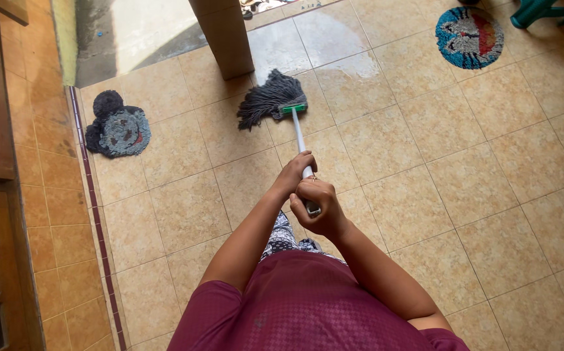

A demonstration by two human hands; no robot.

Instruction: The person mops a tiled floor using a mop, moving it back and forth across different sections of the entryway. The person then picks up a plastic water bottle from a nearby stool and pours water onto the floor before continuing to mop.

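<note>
Head view | I keep left hand (295,172) and right hand (318,208) clenched on mop handle (299,140) | mop head (270,97) flat on wet tile floor (425,195), strokes overlapping

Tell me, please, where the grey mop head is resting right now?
In the head view, the mop head lies on the tiled floor just below the square pillar, right of the dark animal-shaped mat.

Your arms: both bare, stretched forward and converging ahead of your chest. Your left hand (294,173): farther out, fingers curled into a closed grip, ring on one finger. Your right hand (316,207): just behind it, nearer your body, fisted tight, knuckles up.
</note>
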